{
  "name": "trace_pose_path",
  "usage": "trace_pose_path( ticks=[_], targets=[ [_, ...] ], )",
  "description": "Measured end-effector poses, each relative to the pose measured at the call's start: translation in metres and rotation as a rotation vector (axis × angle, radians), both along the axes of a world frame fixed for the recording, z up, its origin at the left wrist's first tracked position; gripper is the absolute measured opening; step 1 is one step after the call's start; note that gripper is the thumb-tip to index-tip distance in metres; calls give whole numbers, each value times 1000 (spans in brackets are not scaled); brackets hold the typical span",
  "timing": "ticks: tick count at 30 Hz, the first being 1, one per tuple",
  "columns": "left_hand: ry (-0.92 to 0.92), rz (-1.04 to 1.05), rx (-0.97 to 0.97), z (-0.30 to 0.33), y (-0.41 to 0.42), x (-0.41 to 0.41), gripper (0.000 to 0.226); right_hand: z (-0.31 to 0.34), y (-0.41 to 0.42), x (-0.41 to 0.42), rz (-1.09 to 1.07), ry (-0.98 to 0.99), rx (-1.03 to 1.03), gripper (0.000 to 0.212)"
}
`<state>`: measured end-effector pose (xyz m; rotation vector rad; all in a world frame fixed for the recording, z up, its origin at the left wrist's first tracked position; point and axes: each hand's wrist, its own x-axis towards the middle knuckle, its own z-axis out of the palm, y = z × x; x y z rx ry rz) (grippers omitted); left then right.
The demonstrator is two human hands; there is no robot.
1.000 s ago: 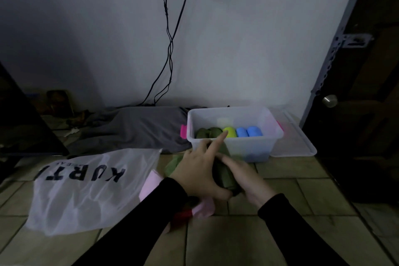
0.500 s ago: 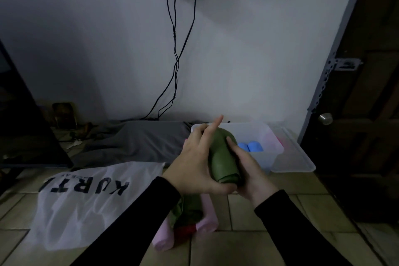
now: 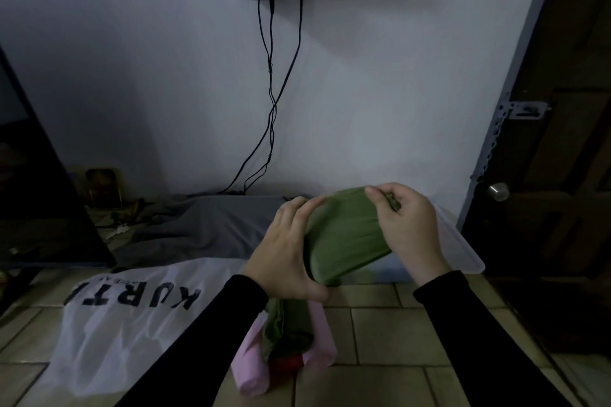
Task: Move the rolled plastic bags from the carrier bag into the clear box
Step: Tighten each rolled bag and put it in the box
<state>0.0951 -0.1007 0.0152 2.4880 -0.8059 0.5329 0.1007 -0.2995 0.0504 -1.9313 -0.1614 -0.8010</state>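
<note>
Smooth green roll [image 3: 344, 238], both hands.

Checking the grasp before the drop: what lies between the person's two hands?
In the head view, one rolled green plastic bag spans the gap, held by the left hand and the right hand at opposite ends.

Both hands raised, gripping a green rolled bag

The left hand [image 3: 284, 251] is curling round the lower end of the green rolled bag [image 3: 344, 238], thumb underneath, while the right hand [image 3: 405, 225] is pinching its upper end; both forearms in black sleeves are reaching forward.
</note>
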Motion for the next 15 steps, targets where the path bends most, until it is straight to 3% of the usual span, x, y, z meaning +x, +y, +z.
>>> trace_pose_path(
  ticks=[7, 10, 15],
  targets=[
    [31, -138, -298, 21, -12, -18, 117, -23, -5, 9, 17, 216, 176, 19],
    [52, -98, -279, 24, -17, -21, 107, -24, -3, 11, 25, 266, 217, 19],
    [75, 11, -125, 19, -5, -17, 110, -24, -2, 7, -15, 320, 150, 27]
  ],
)
